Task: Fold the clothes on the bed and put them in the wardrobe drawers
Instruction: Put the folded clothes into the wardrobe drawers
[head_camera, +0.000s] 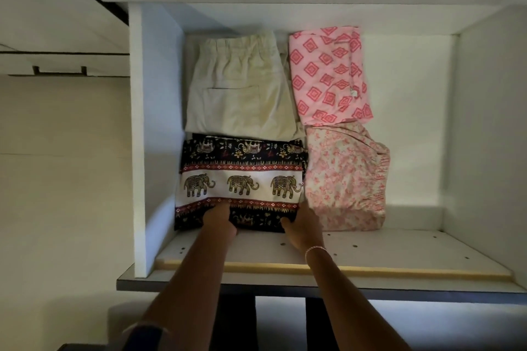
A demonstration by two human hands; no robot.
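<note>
Elephant-print garment [241, 182] lies folded, front-left in drawer [159, 151]. Long axis runs left-right, elephant trunks toward right. Touches beige shorts [239, 85] behind. My left hand [219, 219] on near edge, forearm stretched in, fingers straight, pressing fabric. My right hand [302, 225] at right corner, thumb splayed; fingertips hidden beside pink floral garment [345, 177], grip cannot tell.
</note>
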